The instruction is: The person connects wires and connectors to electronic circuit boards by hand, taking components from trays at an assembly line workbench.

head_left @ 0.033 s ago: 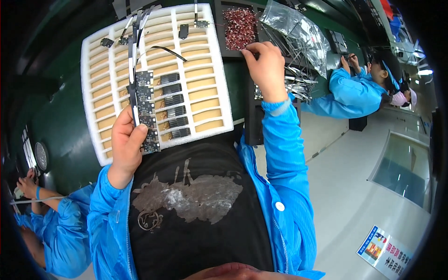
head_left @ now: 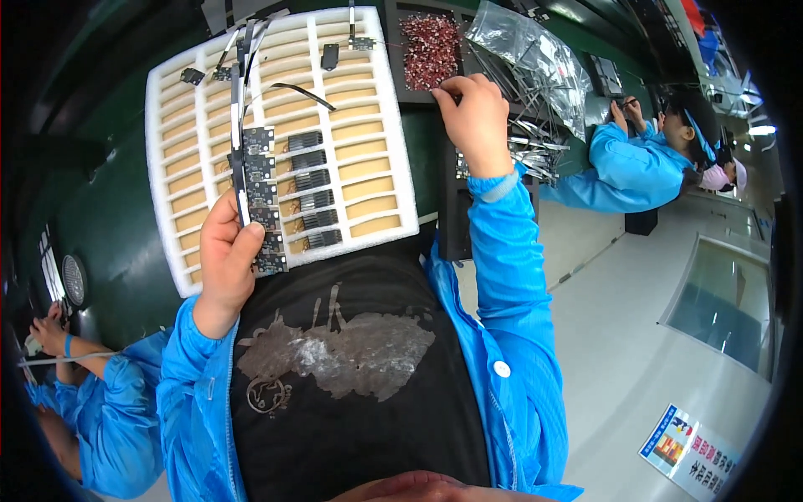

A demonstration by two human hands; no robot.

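Note:
My left hand [head_left: 230,251] grips a strip of black circuit boards [head_left: 263,197] near its lower end, thumb on top. The strip runs away from me over a white foam tray [head_left: 404,188] with many slots; long thin black-and-white strips [head_left: 237,109] lie along its left side. In the tray's slots sit several dark parts with fine black leads [head_left: 306,159]. At the near right corner of a heap of tiny red pieces [head_left: 431,50] is my right hand [head_left: 477,113], thumb and forefinger drawn together; whatever is between the fingertips is too small to make out.
Right of the heap lie a clear plastic bag [head_left: 544,58] and a bundle of thin strips [head_left: 535,151]. A dark tray [head_left: 454,209] stands under my right wrist. Co-workers in blue sit at far right [head_left: 636,167] and lower left [head_left: 121,418].

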